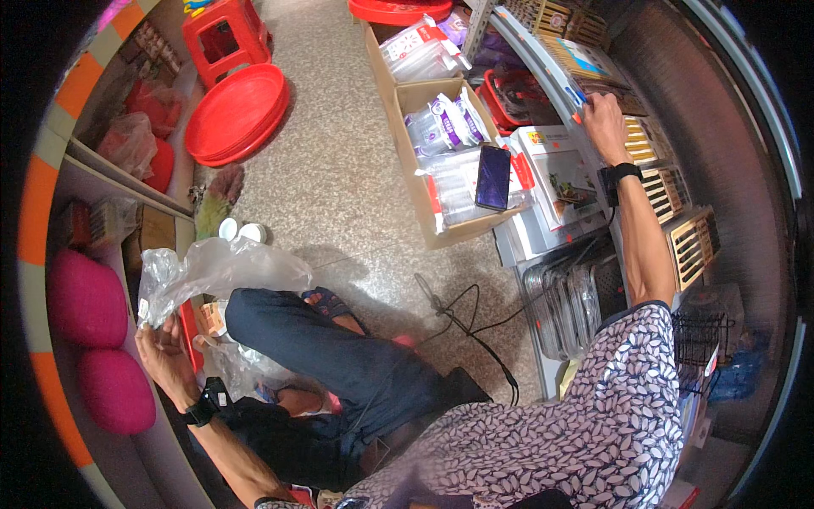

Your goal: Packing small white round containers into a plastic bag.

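My left hand (166, 356), at the lower left, pinches one end of a clear plastic bag (235, 264) that trails to the right above my bent knee. Near the shelf edge at the upper right, my right hand (605, 124) has its fingers curled at a small blue item (577, 92), too small to name. Between the two sides stands an open cardboard box (439, 238) with wrapped clear plastic cups (439, 124) in it. On the packs in the box lies a smartphone (493, 178) with a dark screen.
Red round trays (236, 114) and a red plastic stool (222, 41) stand at the upper left. White round lids (252, 233) lie on the floor. Black cables (467, 331) cross the floor. Clear plastic containers (563, 312) fill a lower right shelf. Magenta cushions (89, 299) sit at the left.
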Demonstrator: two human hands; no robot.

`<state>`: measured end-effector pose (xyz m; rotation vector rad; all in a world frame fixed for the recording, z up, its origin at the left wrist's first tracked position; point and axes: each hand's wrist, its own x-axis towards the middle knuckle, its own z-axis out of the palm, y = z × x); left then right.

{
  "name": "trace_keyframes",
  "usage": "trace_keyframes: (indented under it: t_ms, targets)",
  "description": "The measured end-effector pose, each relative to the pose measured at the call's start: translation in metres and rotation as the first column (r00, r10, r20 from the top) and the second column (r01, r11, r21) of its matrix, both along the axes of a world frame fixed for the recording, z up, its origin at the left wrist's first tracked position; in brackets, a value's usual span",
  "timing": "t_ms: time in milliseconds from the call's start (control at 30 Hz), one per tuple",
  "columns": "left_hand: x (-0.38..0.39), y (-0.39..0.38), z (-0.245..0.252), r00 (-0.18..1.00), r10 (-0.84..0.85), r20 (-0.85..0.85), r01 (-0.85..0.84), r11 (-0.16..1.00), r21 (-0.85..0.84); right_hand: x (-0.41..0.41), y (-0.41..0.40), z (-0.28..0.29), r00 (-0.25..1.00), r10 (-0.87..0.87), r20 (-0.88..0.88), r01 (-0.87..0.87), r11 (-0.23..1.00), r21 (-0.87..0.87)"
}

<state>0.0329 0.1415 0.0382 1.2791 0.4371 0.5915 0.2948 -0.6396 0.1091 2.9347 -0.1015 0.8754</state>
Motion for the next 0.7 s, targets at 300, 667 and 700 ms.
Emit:
trace_keyframes:
  t_ms: [300, 667, 700]
  targets:
    - [0.006, -0.002, -0.001, 1.0, 0.011, -0.028, -0.011, 1.0, -0.01, -0.023, -0.003, 0.0, 0.993, -0.111, -0.035, 0.096, 0.953, -0.289]
    - [0.0, 0.005, -0.004, 1.0, -0.023, -0.014, 0.023, 1.0, 0.002, -0.014, -0.009, -0.007, 0.991, -0.097, -0.086, 0.064, 0.944, -0.324]
    - [-0.001, 0.005, -0.004, 1.0, -0.027, -0.008, 0.027, 1.0, 0.009, -0.014, -0.007, -0.006, 0.992, -0.095, -0.087, 0.062, 0.944, -0.323]
